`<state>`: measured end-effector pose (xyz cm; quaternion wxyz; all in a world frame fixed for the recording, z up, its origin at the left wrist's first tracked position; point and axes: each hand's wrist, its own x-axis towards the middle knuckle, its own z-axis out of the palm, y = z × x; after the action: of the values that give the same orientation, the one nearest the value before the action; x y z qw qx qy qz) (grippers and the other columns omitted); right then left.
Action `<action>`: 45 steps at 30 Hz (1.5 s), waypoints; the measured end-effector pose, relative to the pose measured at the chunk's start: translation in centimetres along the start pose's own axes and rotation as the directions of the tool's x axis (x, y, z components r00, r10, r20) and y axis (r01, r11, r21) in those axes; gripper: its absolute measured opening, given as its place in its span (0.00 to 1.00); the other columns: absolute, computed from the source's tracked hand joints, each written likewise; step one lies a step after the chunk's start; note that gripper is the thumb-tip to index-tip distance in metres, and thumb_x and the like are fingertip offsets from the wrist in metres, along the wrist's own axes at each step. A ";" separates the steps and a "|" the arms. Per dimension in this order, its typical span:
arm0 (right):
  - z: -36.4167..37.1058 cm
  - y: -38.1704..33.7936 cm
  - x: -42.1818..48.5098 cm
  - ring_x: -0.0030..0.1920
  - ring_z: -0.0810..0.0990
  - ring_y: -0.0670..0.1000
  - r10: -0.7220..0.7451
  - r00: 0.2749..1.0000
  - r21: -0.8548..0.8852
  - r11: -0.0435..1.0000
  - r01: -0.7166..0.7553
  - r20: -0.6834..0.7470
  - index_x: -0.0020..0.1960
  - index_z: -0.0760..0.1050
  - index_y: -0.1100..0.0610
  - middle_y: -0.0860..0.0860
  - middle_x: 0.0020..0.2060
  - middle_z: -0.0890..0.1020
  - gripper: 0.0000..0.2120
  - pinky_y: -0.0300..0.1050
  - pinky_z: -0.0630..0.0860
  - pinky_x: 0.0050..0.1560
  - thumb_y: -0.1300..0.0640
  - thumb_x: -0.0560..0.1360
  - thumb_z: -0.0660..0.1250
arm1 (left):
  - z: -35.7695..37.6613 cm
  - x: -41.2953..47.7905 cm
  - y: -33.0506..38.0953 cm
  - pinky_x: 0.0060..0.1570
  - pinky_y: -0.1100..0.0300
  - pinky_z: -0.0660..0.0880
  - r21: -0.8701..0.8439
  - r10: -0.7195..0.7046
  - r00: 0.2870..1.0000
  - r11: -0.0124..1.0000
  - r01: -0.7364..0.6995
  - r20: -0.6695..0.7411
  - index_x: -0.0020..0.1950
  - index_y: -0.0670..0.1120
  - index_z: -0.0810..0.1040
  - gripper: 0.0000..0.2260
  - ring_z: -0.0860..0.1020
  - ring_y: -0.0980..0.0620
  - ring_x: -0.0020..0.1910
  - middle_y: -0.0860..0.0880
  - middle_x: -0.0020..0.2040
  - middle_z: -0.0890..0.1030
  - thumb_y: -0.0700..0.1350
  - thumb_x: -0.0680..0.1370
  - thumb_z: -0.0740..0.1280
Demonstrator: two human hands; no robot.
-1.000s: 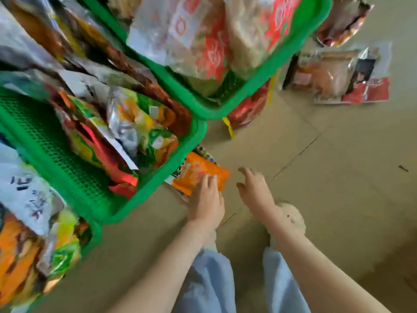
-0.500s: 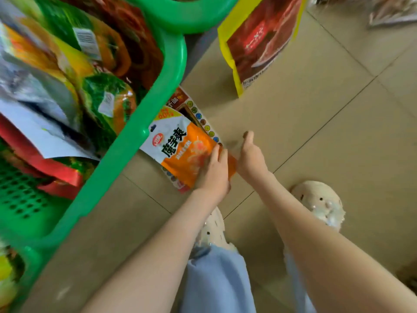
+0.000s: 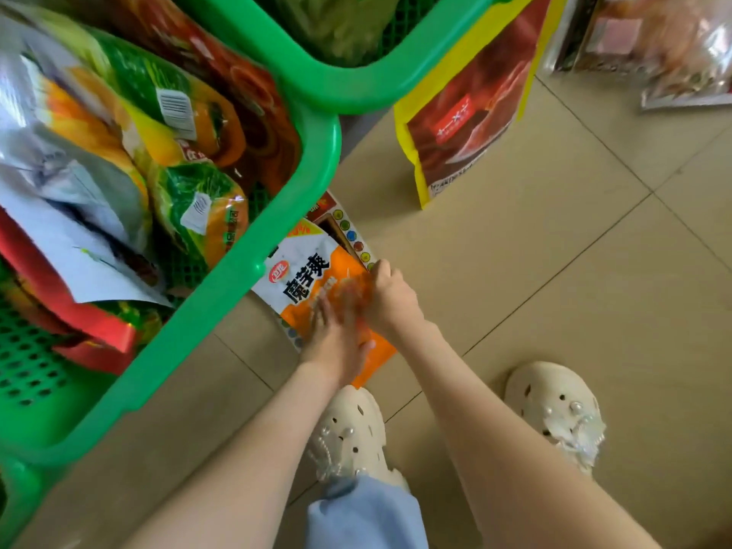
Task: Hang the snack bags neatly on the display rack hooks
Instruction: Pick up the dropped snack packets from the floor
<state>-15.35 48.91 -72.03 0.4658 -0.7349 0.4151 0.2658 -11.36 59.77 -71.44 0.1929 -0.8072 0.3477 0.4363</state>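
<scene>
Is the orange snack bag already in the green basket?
No, the orange snack bag lies on the floor tiles outside the green basket, with the left hand and right hand on it.

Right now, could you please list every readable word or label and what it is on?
"魔芋爽": orange snack bag.
Its red oval logo: blurred.
The square label on the red bag: blurred.
The barcode stickers on bags in the green basket: too small.

Two cream perforated clogs point(image 3: 554, 410) stand on the beige tiled floor point(image 3: 574, 271), a pale blue trouser leg point(image 3: 364, 513) covering the left one's heel, beside a green plastic basket point(image 3: 222, 295).
</scene>
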 end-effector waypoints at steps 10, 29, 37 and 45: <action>-6.5 5.0 -7.1 0.44 0.73 0.58 0.130 0.971 0.128 0.986 -0.106 -0.201 0.45 0.79 0.61 0.55 0.40 0.68 0.06 0.48 0.67 0.40 0.62 0.70 0.65 | -6.4 -4.9 6.1 0.66 0.52 0.63 -0.302 0.184 0.968 0.925 -0.228 -0.169 0.77 0.46 0.44 0.29 0.60 0.44 0.72 0.43 0.76 0.54 0.41 0.80 0.55; -32.5 -15.3 -41.0 0.42 0.70 0.53 -0.129 0.956 0.269 0.942 0.202 -0.264 0.47 0.80 0.61 0.49 0.36 0.68 0.06 0.43 0.64 0.40 0.68 0.72 0.66 | -39.9 -44.9 1.8 0.39 0.52 0.72 -0.603 -0.257 0.820 0.787 -0.130 -0.512 0.56 0.42 0.75 0.21 0.78 0.40 0.47 0.42 0.46 0.81 0.59 0.78 0.58; -37.1 -27.1 -50.7 0.46 0.75 0.53 -0.355 0.935 -0.004 0.935 0.355 0.004 0.44 0.80 0.56 0.54 0.42 0.79 0.03 0.39 0.70 0.44 0.57 0.73 0.68 | -45.5 -60.1 -2.2 0.46 0.52 0.71 -0.703 -0.297 0.772 0.664 -0.256 -0.561 0.55 0.46 0.76 0.10 0.77 0.45 0.50 0.43 0.49 0.79 0.51 0.80 0.60; -37.2 -45.0 -58.4 0.43 0.78 0.57 -0.716 0.697 -0.132 0.688 0.713 0.033 0.52 0.76 0.60 0.58 0.42 0.81 0.20 0.53 0.73 0.44 0.44 0.72 0.69 | -48.4 -70.1 -10.4 0.37 0.51 0.74 -0.477 -0.331 0.505 0.858 -0.191 -0.797 0.51 0.42 0.79 0.11 0.79 0.43 0.42 0.43 0.41 0.82 0.47 0.80 0.61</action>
<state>-6.65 46.39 10.08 0.4773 -0.8709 0.0824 0.0833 -2.63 64.65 13.80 -0.2070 -0.9489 0.2341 0.0437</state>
